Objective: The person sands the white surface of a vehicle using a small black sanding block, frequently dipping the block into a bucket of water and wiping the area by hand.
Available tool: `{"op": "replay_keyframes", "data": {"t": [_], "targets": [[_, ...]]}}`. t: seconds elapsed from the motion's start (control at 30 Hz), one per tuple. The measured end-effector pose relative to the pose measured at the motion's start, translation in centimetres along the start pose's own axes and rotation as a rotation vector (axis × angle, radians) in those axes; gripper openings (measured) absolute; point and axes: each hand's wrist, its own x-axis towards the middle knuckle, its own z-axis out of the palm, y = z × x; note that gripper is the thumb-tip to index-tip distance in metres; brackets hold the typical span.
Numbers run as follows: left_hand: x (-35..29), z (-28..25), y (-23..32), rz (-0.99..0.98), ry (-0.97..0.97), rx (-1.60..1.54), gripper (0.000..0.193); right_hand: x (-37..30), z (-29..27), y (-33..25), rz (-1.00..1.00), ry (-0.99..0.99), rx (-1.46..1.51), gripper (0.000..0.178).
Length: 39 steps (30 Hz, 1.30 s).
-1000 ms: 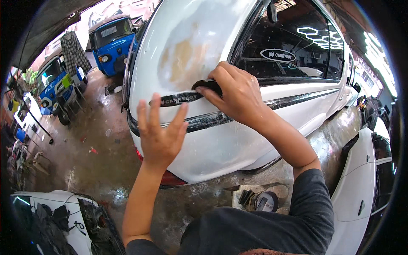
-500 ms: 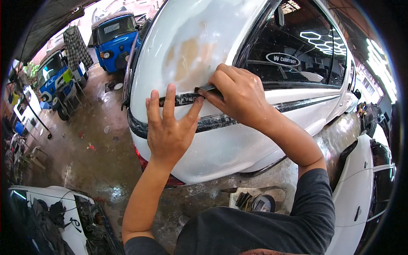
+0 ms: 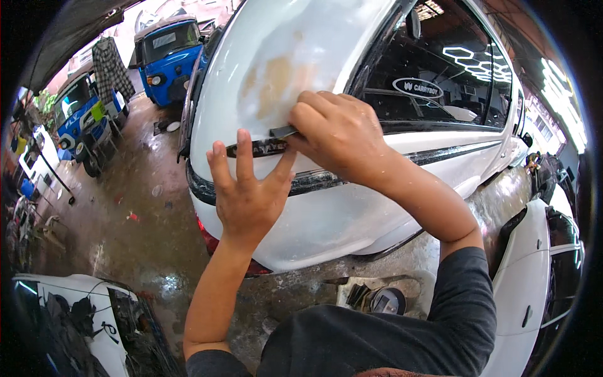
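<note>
Pinching a small dark sheet point(image 3: 281, 132) between thumb and fingers, the right hand point(image 3: 342, 132) works close against the white vehicle point(image 3: 333, 232); its grip is closed, and one edge of the sheet juts out past the fingers on the left. Position of sheet: along the upper edge of the long black badge point(image 3: 259, 149), toward the badge's right end. The left hand point(image 3: 246, 200) is open, fingers spread upward, gripping nothing; its fingers lie across the left part of the badge, and how firmly they press I cannot tell. Thumb side of this hand reaches right up to the right hand. Below the badge runs a black band point(image 3: 317, 179), wet and streaked with white. Above it, a dull brownish patch point(image 3: 276, 78) marks the white paint. To the right, a dark side window point(image 3: 402, 63) reflects lamps. Nearby, behind the person's working position: a round tub point(image 3: 389, 300) on a pale tray point(image 3: 422, 286). Across the wet floor point(image 3: 138, 213), at upper left, stands a blue three-wheeler point(image 3: 169, 60); a checked shirt point(image 3: 113, 69) hangs beside it. A white car point(image 3: 515, 283) stands at far right.
</note>
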Motion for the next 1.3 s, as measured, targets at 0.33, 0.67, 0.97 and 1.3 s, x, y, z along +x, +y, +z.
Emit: {"op": "replay_keyframes", "data": {"t": [0.33,0.67,0.97,1.3], "targets": [[-1.4,0.0,-0.4,-0.165,0.111,-0.077,0.039,1.9,-0.6,-0.2,-0.067,-0.114,-0.032,0.022],[-1.8,0.2,-0.6,-0.171,0.136,-0.055,0.039,3.3,0.1,-1.1,-0.116,-0.118,-0.057,0.02],[-1.5,0.5,-0.5,-0.153,0.176,-0.088,0.041,3.6,-0.8,-1.5,-0.088,-0.254,-0.087,0.018],[-10.2,-1.4,5.0,-0.161,-0.007,-0.778,0.066,-5.6,-4.9,-6.7,0.468,0.247,0.55,0.009]]}}
